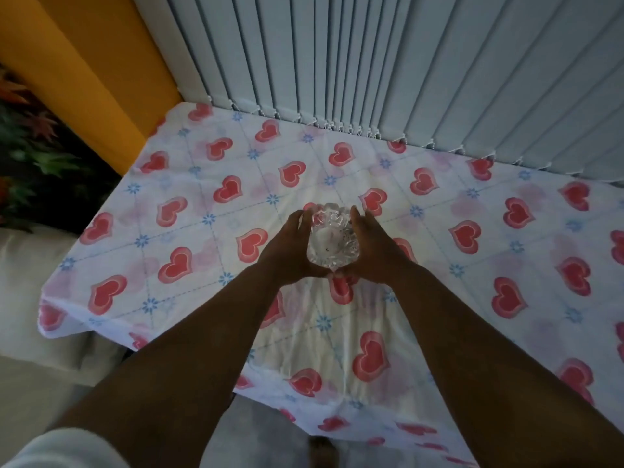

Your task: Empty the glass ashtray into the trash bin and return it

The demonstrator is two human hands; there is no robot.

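A cut-glass ashtray (332, 238) sits between my two hands over the middle of a table covered with a white cloth printed with red hearts (472, 265). My left hand (290, 251) cups its left side and my right hand (374, 248) cups its right side, thumbs meeting under its near edge. A few dark specks show inside the glass. Whether it rests on the cloth or is lifted just above it, I cannot tell. No trash bin is in view.
Grey vertical blinds (405, 69) hang along the table's far edge. An orange wall panel (84, 62) stands at the far left, with leafy plants (40, 157) beside it. A pale sofa cushion (30, 298) lies left of the table.
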